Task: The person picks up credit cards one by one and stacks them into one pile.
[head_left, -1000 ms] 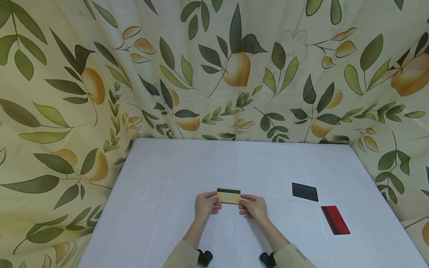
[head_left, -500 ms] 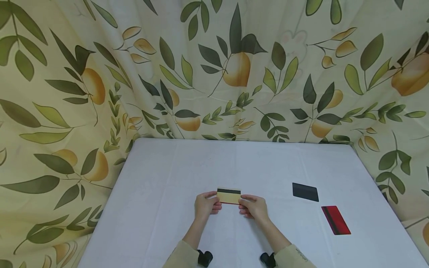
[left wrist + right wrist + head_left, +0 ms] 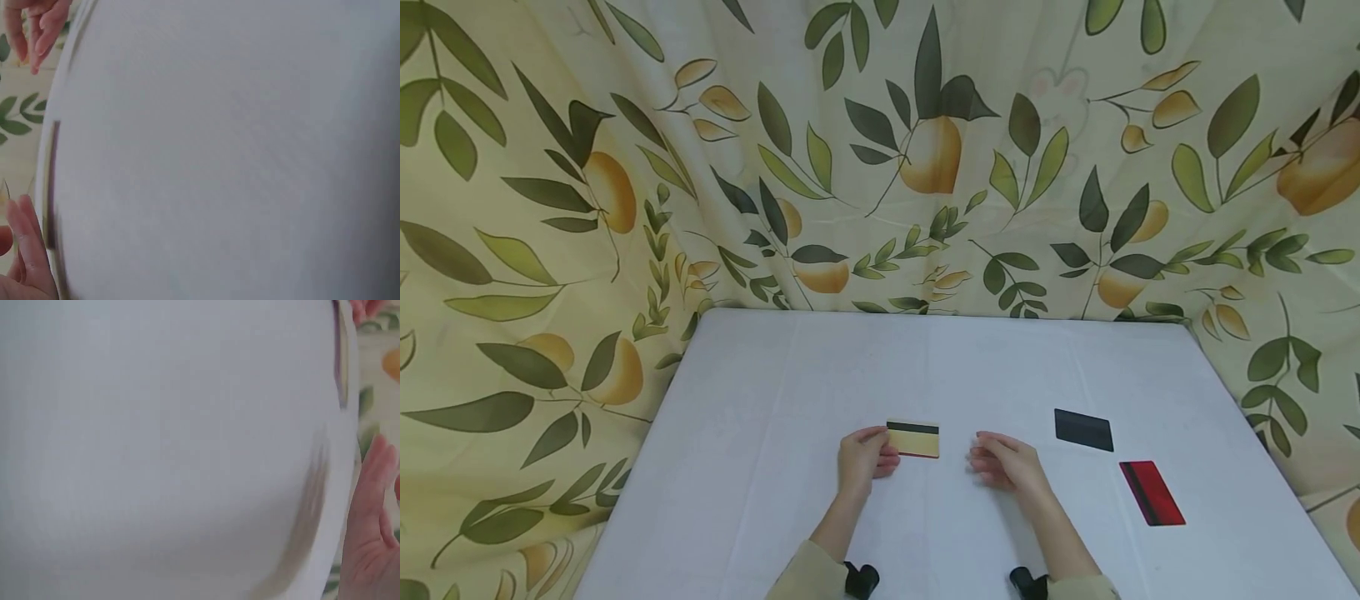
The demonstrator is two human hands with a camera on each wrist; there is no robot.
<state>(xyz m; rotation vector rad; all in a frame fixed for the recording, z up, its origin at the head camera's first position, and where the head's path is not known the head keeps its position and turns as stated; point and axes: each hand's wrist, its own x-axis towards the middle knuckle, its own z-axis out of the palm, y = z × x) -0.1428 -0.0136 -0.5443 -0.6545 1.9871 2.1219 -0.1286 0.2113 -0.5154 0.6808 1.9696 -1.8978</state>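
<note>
A pale yellow magnetic stripe card [image 3: 917, 443], with a black band along its top, is in front of me at the middle of the table. My left hand [image 3: 859, 463] pinches its left end. To the right of the card, my right hand [image 3: 1009, 463] hovers apart from it, fingers loosely bent and nothing between them. Seen edge-on in the left wrist view, the card [image 3: 51, 187] shows as a thin strip beside the left fingers [image 3: 28, 234]. In the right wrist view, the right hand [image 3: 369, 531] is clear of the card [image 3: 342, 359].
A dark grey card [image 3: 1083, 430] lies on the white table [image 3: 775, 375] to the right. Nearer to me and further right is a red card [image 3: 1152, 492] with a black stripe. A leaf-and-fruit patterned curtain [image 3: 880, 225] hangs behind the table.
My right hand has let go of the yellow card's right end and moved off to the right. The left hand and the card have barely moved.
</note>
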